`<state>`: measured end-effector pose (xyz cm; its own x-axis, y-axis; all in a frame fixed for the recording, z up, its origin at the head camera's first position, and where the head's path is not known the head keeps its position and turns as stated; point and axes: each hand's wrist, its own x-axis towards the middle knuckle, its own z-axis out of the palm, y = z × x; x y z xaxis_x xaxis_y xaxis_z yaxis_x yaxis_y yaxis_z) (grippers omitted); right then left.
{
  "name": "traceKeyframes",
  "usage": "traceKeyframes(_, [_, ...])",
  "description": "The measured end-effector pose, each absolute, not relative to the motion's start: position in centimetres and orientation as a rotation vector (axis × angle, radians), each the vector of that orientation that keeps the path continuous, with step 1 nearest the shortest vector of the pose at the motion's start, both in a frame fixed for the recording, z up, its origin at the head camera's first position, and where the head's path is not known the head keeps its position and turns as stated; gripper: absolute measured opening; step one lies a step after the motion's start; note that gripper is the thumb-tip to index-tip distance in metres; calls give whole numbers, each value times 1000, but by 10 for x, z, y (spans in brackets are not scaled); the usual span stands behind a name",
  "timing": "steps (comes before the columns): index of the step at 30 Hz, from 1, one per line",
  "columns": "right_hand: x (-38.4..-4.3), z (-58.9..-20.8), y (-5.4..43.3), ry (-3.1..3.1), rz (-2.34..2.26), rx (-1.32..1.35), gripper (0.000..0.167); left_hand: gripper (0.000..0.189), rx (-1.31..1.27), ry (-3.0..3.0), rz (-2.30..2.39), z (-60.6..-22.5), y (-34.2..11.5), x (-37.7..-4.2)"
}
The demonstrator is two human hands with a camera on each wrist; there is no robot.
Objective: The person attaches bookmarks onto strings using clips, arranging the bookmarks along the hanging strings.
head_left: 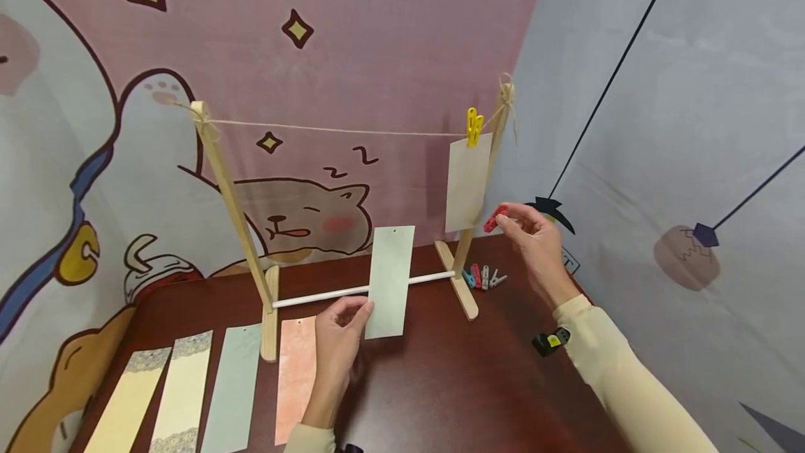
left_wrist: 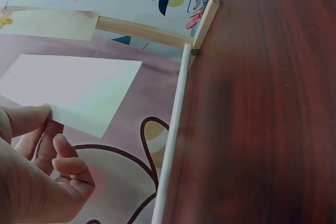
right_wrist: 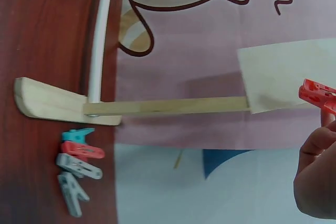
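Observation:
My left hand [head_left: 342,331] pinches the left edge of a pale green paper strip [head_left: 391,282], a bookmark-like card with a small hole at its top, upright in front of the stand's white rod [head_left: 327,296]. A red clothespin [head_left: 495,219] is pinched between thumb and fingers of my right hand [head_left: 534,247], just right of a hanging cream card [head_left: 468,184]. That card is clipped by a yellow clothespin [head_left: 474,127] to the twine [head_left: 339,131] near its right end. In the left wrist view, thumb and fingertips hold the pale card [left_wrist: 73,90] by its edge.
Wooden posts [head_left: 233,208] carry the twine. Behind the stand's right foot [head_left: 458,282] lie several loose clothespins [right_wrist: 79,156], teal, red and grey. At the left of the dark table [head_left: 478,383] lie strips: yellow [head_left: 128,400], lace-patterned [head_left: 182,390], grey-green [head_left: 233,386] and coral [head_left: 295,376].

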<state>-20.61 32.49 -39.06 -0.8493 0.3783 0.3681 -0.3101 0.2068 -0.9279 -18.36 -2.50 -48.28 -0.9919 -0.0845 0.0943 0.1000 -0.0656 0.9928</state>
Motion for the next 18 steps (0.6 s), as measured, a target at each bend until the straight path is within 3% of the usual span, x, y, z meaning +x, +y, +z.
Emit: traceKeyframes(18, [-213, -334, 302, -1939, 1752, 165, 26, 9, -156, -1995, -2224, -462, -11, -209])
